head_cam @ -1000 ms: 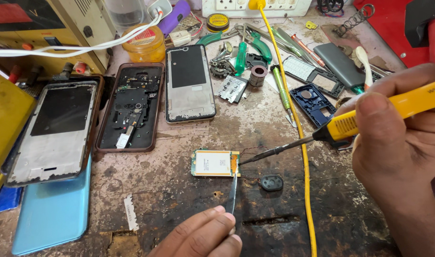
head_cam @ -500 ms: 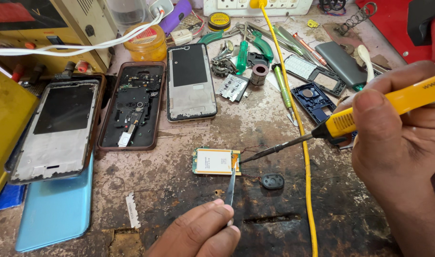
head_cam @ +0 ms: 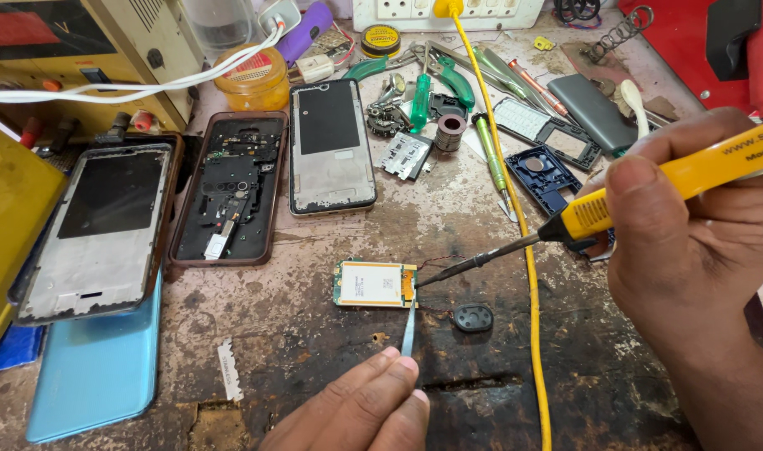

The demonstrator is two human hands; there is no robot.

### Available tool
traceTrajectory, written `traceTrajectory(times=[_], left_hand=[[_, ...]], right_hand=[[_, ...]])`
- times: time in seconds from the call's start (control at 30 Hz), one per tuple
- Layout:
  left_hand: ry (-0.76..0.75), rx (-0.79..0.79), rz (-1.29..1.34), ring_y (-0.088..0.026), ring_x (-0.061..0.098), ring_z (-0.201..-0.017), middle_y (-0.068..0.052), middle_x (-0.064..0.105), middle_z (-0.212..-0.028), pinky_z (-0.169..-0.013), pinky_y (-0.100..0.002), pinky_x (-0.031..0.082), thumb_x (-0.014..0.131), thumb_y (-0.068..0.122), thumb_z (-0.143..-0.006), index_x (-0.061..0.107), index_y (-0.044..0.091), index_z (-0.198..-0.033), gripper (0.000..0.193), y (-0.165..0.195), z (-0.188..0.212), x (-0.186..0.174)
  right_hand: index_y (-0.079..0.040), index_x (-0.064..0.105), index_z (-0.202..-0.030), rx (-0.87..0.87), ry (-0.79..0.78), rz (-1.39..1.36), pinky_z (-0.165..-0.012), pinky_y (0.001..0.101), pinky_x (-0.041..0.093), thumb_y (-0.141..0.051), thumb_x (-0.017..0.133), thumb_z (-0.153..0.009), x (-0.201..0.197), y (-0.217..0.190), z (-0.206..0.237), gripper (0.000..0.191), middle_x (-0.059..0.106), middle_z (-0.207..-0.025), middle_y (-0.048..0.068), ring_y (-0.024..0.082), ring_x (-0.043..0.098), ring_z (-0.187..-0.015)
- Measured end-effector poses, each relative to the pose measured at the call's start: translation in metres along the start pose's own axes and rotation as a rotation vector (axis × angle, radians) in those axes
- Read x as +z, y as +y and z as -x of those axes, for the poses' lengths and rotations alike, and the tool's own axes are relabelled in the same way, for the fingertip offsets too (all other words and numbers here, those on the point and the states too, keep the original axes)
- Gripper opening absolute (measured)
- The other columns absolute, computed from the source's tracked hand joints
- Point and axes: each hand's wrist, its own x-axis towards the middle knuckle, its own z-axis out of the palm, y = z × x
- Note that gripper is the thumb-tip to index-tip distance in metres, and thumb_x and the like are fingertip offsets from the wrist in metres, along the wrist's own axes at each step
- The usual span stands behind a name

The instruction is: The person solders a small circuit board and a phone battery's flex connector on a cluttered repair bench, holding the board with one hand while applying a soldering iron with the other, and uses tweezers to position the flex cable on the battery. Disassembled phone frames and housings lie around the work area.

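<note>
bench [head_cam: 314,342]: worn, stained brown top, chipped at the near edge | back: white socket strip [head_cam: 436,12] along the far edge | left: yellow box [head_cam: 5,217] at the edge, yellowish unit [head_cam: 131,42] behind it | right: red case [head_cam: 690,42] at the far corner | light: bright, even, soft shadows

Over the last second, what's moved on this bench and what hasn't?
Almost nothing. The left hand still presses the tweezers on the small board, and the right hand keeps the soldering iron tip at its edge. Phones and tools stayed put.
</note>
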Motion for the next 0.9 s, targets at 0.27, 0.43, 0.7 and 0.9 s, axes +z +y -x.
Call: traceTrajectory(times=[0.27, 0.43, 0.7, 0.9], left_hand=[[-0.058, 0.016, -0.049, -0.023, 0.076, -0.109, -0.006, 0.077, -0.108, -0.089, -0.037, 0.057, 0.071, 0.02, -0.093, 0.073, 0.015, -0.102, 0.009, -0.003, 0.009, 0.009], [0.005, 0.023, -0.093, -0.022, 0.076, -0.108, -0.005, 0.076, -0.107, -0.09, -0.035, 0.058, 0.071, 0.019, -0.093, 0.071, 0.015, -0.1, 0.008, 0.0, 0.007, 0.01], [0.007, 0.016, -0.11, -0.023, 0.076, -0.107, -0.006, 0.076, -0.108, -0.089, -0.036, 0.057, 0.07, 0.02, -0.09, 0.071, 0.014, -0.099, 0.011, 0.0, 0.004, 0.008], [-0.042, 0.073, -0.14, -0.024, 0.076, -0.107, -0.008, 0.076, -0.107, -0.09, -0.036, 0.062, 0.069, 0.019, -0.091, 0.07, 0.013, -0.1, 0.011, -0.004, 0.006, 0.009]], right_hand=[[0.0, 0.052, -0.105, -0.002, -0.009, 0.122, -0.069, 0.0178, 0.039, -0.016, 0.064, -0.121, -0.005, 0.005, -0.001, 0.025, 0.054, -0.095, 0.003, 0.005, 0.049, -0.075], [0.0, 0.051, -0.106, 0.016, 0.006, 0.048, -0.068, 0.018, 0.038, -0.017, 0.066, -0.121, -0.003, 0.009, 0.001, 0.027, 0.055, -0.096, 0.003, 0.005, 0.048, -0.075], [-0.003, 0.051, -0.108, 0.045, -0.033, -0.005, -0.059, 0.0184, 0.048, -0.023, 0.063, -0.113, 0.002, -0.004, -0.006, 0.024, 0.056, -0.088, 0.003, 0.005, 0.057, -0.067], [-0.001, 0.051, -0.105, 0.062, -0.042, -0.036, -0.054, 0.0205, 0.053, -0.025, 0.063, -0.115, 0.009, -0.016, -0.014, 0.029, 0.059, -0.082, 0.004, 0.007, 0.062, -0.065]])
